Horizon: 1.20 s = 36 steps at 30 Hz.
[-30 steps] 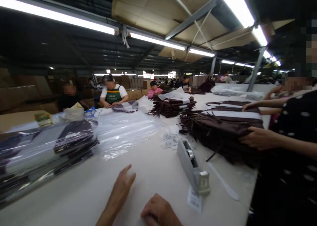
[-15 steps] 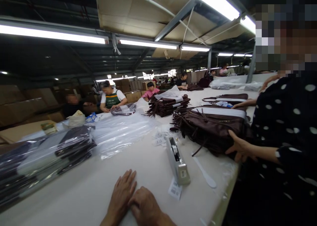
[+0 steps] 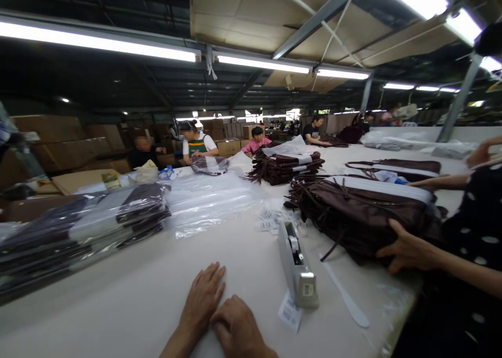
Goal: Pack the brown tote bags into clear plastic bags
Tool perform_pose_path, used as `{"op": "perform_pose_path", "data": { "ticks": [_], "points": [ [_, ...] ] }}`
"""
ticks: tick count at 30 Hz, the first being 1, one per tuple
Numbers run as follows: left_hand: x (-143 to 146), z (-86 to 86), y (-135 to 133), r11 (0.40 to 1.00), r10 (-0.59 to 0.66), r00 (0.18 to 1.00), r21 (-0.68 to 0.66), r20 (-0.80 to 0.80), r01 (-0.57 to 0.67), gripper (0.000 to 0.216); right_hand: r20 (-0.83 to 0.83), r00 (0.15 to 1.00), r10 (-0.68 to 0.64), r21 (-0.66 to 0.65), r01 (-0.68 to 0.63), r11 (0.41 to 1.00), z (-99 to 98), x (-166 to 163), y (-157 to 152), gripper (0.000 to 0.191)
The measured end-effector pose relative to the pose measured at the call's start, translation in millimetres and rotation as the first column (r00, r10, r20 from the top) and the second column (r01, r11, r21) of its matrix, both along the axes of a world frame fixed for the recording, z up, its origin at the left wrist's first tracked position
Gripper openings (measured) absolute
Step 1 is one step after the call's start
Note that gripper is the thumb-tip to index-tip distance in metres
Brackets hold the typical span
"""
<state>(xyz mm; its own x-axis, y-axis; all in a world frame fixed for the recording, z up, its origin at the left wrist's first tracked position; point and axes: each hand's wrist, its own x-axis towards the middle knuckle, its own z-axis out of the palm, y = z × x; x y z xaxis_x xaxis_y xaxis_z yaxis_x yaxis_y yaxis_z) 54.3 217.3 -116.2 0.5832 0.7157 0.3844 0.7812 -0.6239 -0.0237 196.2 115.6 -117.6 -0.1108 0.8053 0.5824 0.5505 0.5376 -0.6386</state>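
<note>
My left hand lies palm down on the white table, its fingers stretched out, holding nothing. Close beside it, my right hand rests with the fingers curled under, and I see nothing in it. A grey tape dispenser stands to the right of my hands. Partly under its front end is a white printed label. Further right lies a flat white plastic strip. Behind the dispenser, small white tags are scattered.
At right a co-worker's hand presses against a stack of dark brown bags. Another brown stack sits further back. On the left are plastic-wrapped bags beside clear plastic sheets. Other people work across the table.
The view has turned left, so the table's things appear further right. My hands keep their pose on the table. The co-worker's hand stays at the brown bags.
</note>
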Motion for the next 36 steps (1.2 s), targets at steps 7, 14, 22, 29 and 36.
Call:
{"op": "perform_pose_path", "data": {
  "ticks": [7, 14, 22, 29, 36],
  "points": [
    [6.1, 11.3, -9.5, 0.998, 0.024, 1.0, -0.06, 0.021, -0.022, 0.044, 0.054, 0.998, 0.027, -0.077, -0.023, 0.997, 4.8, 1.5, 0.9, 0.018],
    [6.5, 12.4, -10.9, 0.999, 0.024, 0.997, -0.038, 0.069, -0.022, 0.041, 0.008, 0.999, 0.042, -0.197, -0.04, 0.98, 15.8, 1.0, -1.0, 0.017],
    [8.8, 24.6, -18.2, 0.989, 0.05, 0.997, -0.142, 0.057, -0.041, 0.045, -0.477, 0.876, 0.071, -0.353, -0.265, 0.897, 125.4, 12.3, 24.7, 0.021],
    [9.3, 10.5, -14.4, 0.999, 0.029, 0.995, -0.033, 0.093, -0.026, 0.041, -0.657, 0.743, -0.127, -0.459, -0.262, 0.849, 185.0, 56.3, 119.7, 0.021],
    [3.5, -57.9, 3.7, 0.981, -0.094, 0.993, 0.176, 0.068, 0.081, 0.062, -0.665, 0.579, -0.472, -0.561, 0.03, 0.827, 191.6, 145.7, 264.2, 0.004]
  ]
}}
